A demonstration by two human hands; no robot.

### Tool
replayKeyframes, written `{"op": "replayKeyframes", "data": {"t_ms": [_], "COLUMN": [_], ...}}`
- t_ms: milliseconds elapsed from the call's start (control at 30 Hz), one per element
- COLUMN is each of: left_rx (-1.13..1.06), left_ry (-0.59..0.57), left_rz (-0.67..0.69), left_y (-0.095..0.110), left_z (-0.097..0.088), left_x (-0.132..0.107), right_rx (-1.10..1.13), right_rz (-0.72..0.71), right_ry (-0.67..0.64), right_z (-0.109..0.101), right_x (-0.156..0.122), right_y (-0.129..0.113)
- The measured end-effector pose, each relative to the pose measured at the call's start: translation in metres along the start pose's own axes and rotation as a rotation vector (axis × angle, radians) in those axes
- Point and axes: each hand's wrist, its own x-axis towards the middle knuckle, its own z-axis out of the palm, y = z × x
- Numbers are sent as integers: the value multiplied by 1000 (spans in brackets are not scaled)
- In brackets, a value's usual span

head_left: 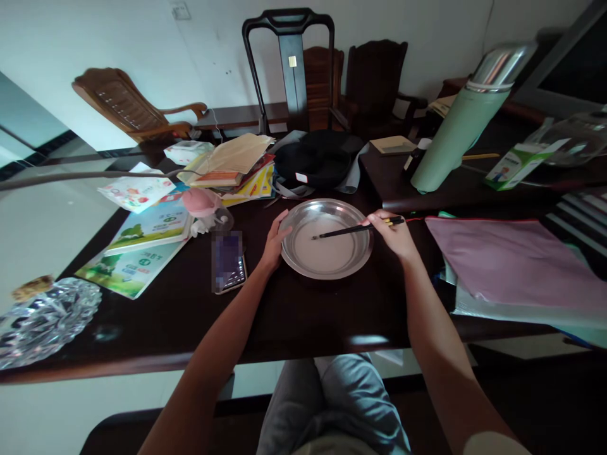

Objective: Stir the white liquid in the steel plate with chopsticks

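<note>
Fingers of the right hand (391, 232) are closed round a pair of black chopsticks (344, 230), gripped near the gold-banded end. Sticks slant down-left into the metal bowl (327, 275), tips close together over its floor. Something small and dark at the tips; too small to identify. Left hand (274, 243) half open, thumb and fingers apart, touching the bowl's left rim. Can't tell if it pinches the rim or just rests there. Bowl sits upright on the dark table (308, 322), between both hands.

Next ring out: phone (238, 279) just left of the bowl, near the left forearm. Black bag (313, 158) behind the bowl. Pink folder (507, 259) right of the right forearm. Green thermos (455, 139) upright, back right. Booklets (149, 227) on the left, glass dish (52, 322) at far left. Dark chair (291, 76) beyond the table.
</note>
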Motion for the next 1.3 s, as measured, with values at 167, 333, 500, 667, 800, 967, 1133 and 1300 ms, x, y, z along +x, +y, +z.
{"op": "replayKeyframes", "data": {"t_ms": [167, 333, 500, 667, 800, 967, 1133, 1300], "left_rx": [6, 19, 4, 20, 17, 15, 16, 23], "left_ry": [-13, -5, -26, -21, -4, -4, -17, -14], "left_rz": [12, 25, 20, 37, 31, 24, 27, 32], "left_y": [-1, -2, -4, -4, -3, -2, -1, -2], "left_z": [-2, -2, -2, -3, -2, -1, -2, -3], "left_x": [1, 2, 2, 2, 2, 1, 1, 2], "right_rx": [-1, 60, -4, 11, 60, -8, 5, 47], "right_rz": [9, 50, 3, 10, 57, 6, 29, 48], "right_ry": [273, 114, 10, 286, 139, -9, 251, 80], "right_z": [-19, -11, -2, -19, -12, -1, -17, -7], "right_x": [3, 0, 1, 3, 0, 0, 2, 0], "right_y": [8, 3, 2, 8, 3, -1, 7, 3]}}
